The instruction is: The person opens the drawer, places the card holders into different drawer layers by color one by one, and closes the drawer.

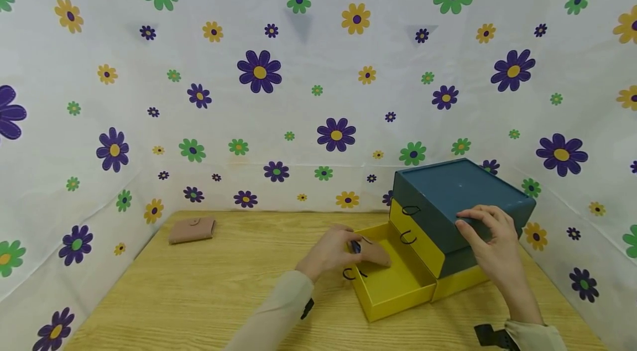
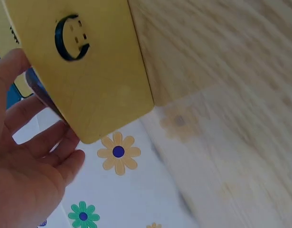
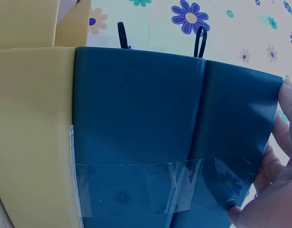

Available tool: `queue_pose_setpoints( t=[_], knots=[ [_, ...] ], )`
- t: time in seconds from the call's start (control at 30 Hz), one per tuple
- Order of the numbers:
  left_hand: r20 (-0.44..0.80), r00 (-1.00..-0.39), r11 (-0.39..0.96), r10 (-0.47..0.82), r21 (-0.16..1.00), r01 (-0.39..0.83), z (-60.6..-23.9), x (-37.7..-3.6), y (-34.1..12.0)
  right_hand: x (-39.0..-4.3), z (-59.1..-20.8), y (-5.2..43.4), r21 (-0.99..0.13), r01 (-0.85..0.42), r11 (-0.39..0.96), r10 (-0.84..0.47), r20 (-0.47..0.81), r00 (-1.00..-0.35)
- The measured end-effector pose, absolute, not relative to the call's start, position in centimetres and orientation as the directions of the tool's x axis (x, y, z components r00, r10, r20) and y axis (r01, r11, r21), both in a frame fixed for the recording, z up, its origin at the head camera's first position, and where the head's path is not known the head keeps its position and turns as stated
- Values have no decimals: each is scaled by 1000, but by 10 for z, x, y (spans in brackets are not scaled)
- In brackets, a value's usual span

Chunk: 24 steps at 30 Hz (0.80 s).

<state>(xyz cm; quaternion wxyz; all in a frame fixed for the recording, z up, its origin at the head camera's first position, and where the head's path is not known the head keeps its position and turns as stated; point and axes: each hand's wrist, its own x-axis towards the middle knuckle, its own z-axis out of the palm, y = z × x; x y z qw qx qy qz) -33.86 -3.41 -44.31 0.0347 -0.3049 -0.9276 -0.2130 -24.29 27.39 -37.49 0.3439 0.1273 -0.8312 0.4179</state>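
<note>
A drawer box has a dark blue body (image 1: 463, 190) and yellow drawers with dark loop handles. Its lower yellow drawer (image 1: 398, 307) stands pulled out. My left hand (image 1: 330, 254) is at that drawer's front left corner, thumb and fingers around a dark blue thing (image 2: 41, 92). Beside this dark part, a flat brown piece (image 1: 375, 253) reaches over the drawer's floor; I cannot tell its kind. My right hand (image 1: 492, 240) touches the top edge of the blue body. In the right wrist view, its fingers (image 3: 276, 166) lie spread along that edge.
A pinkish-brown wallet (image 1: 192, 230) with a snap strap lies at the table's back left. The wooden table (image 1: 239, 268) meets a white flower-printed curtain (image 1: 298, 113) at the back and sides. Clear tape (image 3: 131, 190) runs across the box's side.
</note>
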Motion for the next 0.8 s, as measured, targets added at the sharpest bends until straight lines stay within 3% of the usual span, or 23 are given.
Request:
queue_pose_setpoints(
  t=[0.17,0.43,0.8],
  knots=[
    [204,-804,747,558,297,594,-443,-337,-25,-241,-375,273,-615,-493,616,79,670,-738],
    [246,-815,772,525,265,577,-442,-333,-23,-242,-375,274,-608,-500,617,79,680,-729],
    [312,-823,763,474,321,561,-442,-329,-34,-242,-374,273,-612,-496,616,76,673,-736]
  ],
)
